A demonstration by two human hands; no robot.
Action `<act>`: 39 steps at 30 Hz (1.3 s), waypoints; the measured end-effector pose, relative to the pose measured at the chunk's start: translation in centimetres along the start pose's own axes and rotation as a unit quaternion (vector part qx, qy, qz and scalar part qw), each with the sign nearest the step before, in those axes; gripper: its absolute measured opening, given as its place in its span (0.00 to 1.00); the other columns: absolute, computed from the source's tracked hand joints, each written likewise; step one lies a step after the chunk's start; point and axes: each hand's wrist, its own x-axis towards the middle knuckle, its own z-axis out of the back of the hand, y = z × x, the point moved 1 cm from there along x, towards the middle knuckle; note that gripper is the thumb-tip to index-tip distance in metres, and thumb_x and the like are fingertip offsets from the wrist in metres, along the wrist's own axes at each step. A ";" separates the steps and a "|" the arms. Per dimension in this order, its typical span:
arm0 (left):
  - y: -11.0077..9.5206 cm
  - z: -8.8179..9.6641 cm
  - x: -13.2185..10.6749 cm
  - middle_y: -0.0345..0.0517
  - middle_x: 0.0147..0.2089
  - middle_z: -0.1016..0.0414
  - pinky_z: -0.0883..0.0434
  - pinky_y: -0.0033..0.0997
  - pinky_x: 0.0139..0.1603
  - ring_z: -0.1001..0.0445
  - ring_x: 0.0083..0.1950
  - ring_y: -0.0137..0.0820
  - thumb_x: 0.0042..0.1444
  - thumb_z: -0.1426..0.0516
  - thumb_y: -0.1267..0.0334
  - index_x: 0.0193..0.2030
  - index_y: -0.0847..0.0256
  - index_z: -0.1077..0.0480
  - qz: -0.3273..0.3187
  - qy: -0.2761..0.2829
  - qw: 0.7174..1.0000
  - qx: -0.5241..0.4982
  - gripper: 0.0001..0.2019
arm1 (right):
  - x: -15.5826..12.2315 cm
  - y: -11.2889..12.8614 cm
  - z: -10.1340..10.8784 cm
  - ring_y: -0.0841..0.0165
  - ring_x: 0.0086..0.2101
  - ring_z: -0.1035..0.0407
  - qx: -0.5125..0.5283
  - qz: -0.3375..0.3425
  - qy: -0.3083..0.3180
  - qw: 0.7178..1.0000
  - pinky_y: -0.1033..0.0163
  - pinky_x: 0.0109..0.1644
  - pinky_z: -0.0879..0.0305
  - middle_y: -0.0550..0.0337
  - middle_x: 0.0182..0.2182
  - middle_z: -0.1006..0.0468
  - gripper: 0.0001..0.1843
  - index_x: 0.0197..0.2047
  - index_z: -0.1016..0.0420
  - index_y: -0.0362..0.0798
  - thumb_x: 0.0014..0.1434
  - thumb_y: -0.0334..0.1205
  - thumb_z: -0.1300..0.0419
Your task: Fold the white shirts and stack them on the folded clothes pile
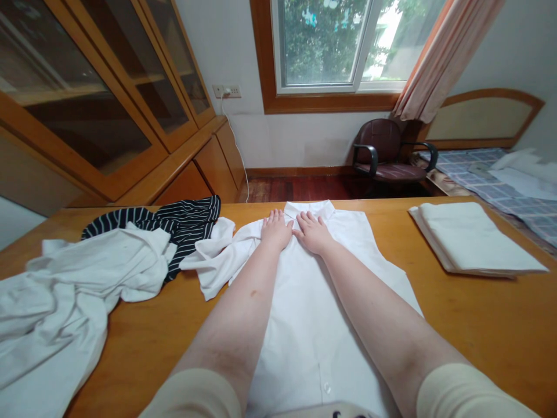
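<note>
Head view: a white shirt (300, 331) lies smooth on the table (470, 348) before you, front up, a button (327, 387) showing low down, your forearms (357, 290) covering part of it. Your left hand (276, 230) and right hand (312, 233) rest flat near its collar (322, 208), fingers slightly apart. One crumpled sleeve (230, 258) runs left towards a striped cloth (195, 223), which meets a rumpled white cloth (134, 261); folded white cloths (478, 238) lie to the right. Beyond, the glass-fronted cabinet (165, 165) has shelves, contents too dim to tell, and a chair (379, 139) stands near the window (322, 46)
</note>
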 end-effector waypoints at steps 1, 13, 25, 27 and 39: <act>0.1 0.1 0.1 0.56 0.69 0.50 0.52 0.47 0.67 0.53 0.70 0.41 0.63 0.60 0.52 0.65 0.67 0.45 0.005 -0.011 1.000 -0.009 0.29 | 0.0 0.0 0.0 0.58 0.65 0.62 0.000 0.000 -0.001 1.000 0.45 0.65 0.63 0.51 0.67 0.53 0.36 0.68 0.51 0.42 0.65 0.57 0.63; 1.4 0.7 0.4 0.59 0.69 0.52 0.50 0.47 0.66 0.54 0.70 0.46 0.61 0.55 0.53 0.65 0.68 0.45 0.019 -0.025 0.999 0.019 0.30 | 0.0 -0.1 -0.3 0.59 0.66 0.62 0.010 -0.005 -0.007 1.000 0.45 0.65 0.65 0.51 0.67 0.53 0.35 0.68 0.51 0.44 0.65 0.56 0.61; 0.5 0.9 -0.5 0.54 0.67 0.45 0.50 0.50 0.66 0.49 0.68 0.41 0.63 0.58 0.55 0.64 0.63 0.43 -0.061 -0.021 0.997 0.032 0.26 | 0.2 0.0 -1.0 0.59 0.66 0.63 -0.005 -0.019 -0.024 1.000 0.45 0.65 0.68 0.51 0.67 0.55 0.40 0.69 0.55 0.43 0.62 0.60 0.59; 0.3 2.0 -0.8 0.54 0.66 0.41 0.47 0.44 0.65 0.44 0.66 0.40 0.62 0.55 0.59 0.60 0.63 0.37 -0.057 -0.053 0.997 0.022 0.23 | 0.2 0.1 -0.9 0.60 0.66 0.64 -0.004 -0.021 -0.023 1.000 0.45 0.65 0.68 0.52 0.67 0.55 0.40 0.69 0.55 0.43 0.61 0.60 0.59; 10.3 11.6 -9.5 0.67 0.44 0.27 0.31 0.50 0.38 0.28 0.44 0.55 0.53 0.49 0.50 0.46 0.68 0.30 0.242 -0.111 0.953 0.146 0.23 | -0.1 0.4 -0.4 0.59 0.66 0.63 -0.002 -0.032 -0.025 0.999 0.47 0.65 0.69 0.52 0.67 0.55 0.39 0.69 0.55 0.44 0.61 0.59 0.58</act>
